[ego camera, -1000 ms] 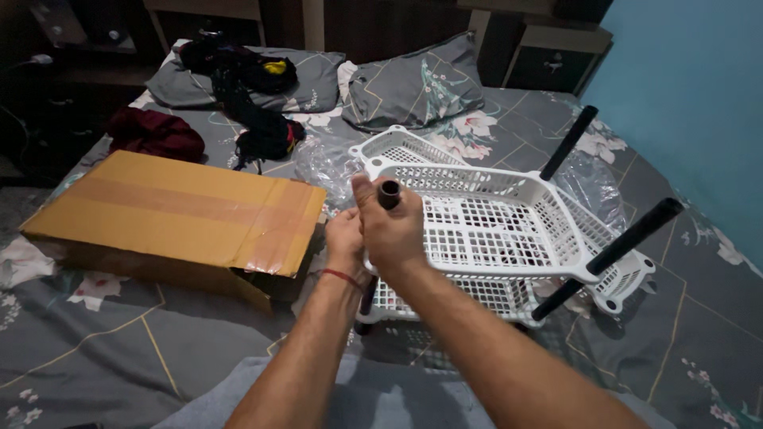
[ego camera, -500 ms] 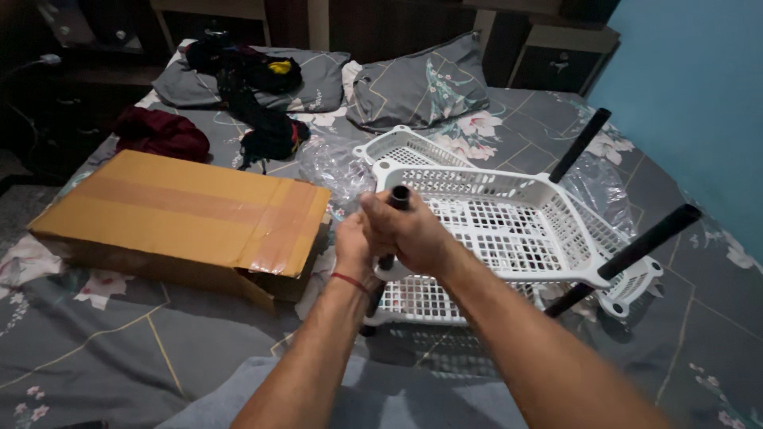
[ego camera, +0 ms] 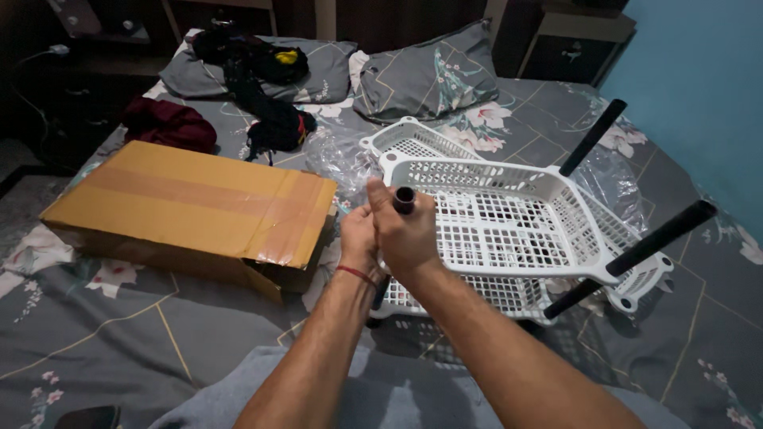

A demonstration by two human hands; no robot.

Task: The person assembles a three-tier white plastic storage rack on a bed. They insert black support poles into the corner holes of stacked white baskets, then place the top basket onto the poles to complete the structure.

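Far left on the bed there's a taped cardboard box (ego camera: pixel 195 208), one end flap open, with a dark red cloth (ego camera: pixel 168 125) and a heap of black clothes (ego camera: pixel 262 87) behind it near the pillows (ego camera: pixel 429 75). Moving right, the left hand (ego camera: pixel 358 238) sits just beside the right hand (ego camera: pixel 405 230), both pressed together and wrapped around a black tube (ego camera: pixel 403 200) whose open end pokes up above the right fist. That tube stands at the near-left corner of the white plastic basket rack (ego camera: pixel 509 230), which lies in the middle of the bed. Further right, two more black tubes (ego camera: pixel 660 232) stick out of the rack's corners over crinkled clear plastic wrap (ego camera: pixel 608 187).
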